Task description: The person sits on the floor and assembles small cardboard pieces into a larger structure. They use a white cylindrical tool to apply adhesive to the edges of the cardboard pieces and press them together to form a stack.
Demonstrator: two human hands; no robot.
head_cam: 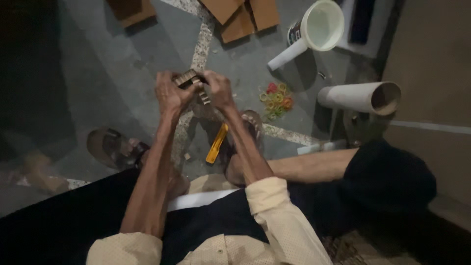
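Note:
I look down at my two arms stretched out over a grey stone floor. My left hand (169, 93) and my right hand (218, 89) are close together, both gripping a small brown stack of cardboard-like pieces (190, 78). A short notched strip (203, 96) hangs down from the stack between my thumbs. A heap of coloured rubber bands (276, 98) lies on the floor just right of my right hand. Below my hands a yellow flat tool (216, 144) lies between my sandalled feet.
Brown cardboard pieces (243, 17) lie at the top, with another (131, 11) at the upper left. A white plastic scoop-shaped jug (316, 29) and a cardboard tube (360, 97) lie at the right. My sandals (110, 147) rest on the floor below.

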